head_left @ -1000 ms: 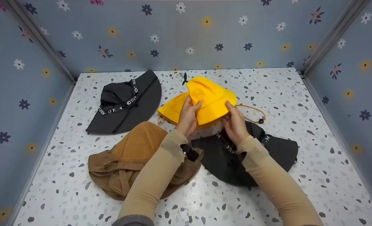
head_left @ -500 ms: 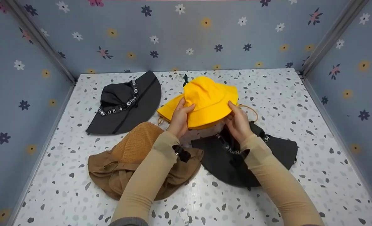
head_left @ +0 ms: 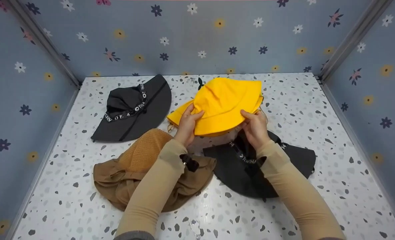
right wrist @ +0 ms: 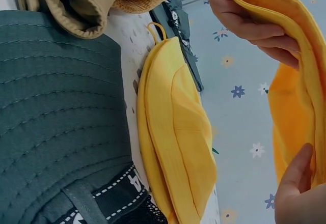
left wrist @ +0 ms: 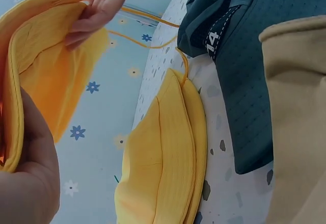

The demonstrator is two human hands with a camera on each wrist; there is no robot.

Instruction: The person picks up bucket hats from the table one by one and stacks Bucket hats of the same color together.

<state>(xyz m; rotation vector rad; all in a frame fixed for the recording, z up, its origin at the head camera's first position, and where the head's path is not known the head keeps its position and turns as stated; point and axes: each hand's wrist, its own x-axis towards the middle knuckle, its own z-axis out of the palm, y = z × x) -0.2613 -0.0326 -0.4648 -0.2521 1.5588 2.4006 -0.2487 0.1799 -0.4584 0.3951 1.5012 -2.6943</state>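
Both hands hold a yellow bucket hat (head_left: 225, 106) by its brim, raised over the table. My left hand (head_left: 186, 127) grips the brim's left side, thumb on the outside and fingers tucked under. Opposite it, my right hand (head_left: 255, 128) pinches the right side the same way. In the left wrist view the held hat's inside (left wrist: 48, 76) shows, and its brim looks folded double. A second yellow bucket hat (head_left: 178, 113) lies flat on the table beneath, partly hidden by the first in the head view; the right wrist view shows its brim and crown (right wrist: 178, 127).
A dark grey hat (head_left: 134, 113) with a lettered band lies at the back left. Another dark hat (head_left: 237, 176) is under the right forearm. A brown hat with a knitted crown (head_left: 147, 150) lies under the left forearm. Flowered walls (head_left: 197, 36) enclose the speckled table (head_left: 67, 186).
The hands have moved apart and the held yellow hat has spread wider, its right side swinging to the right and up. The other hats have stayed where they were.
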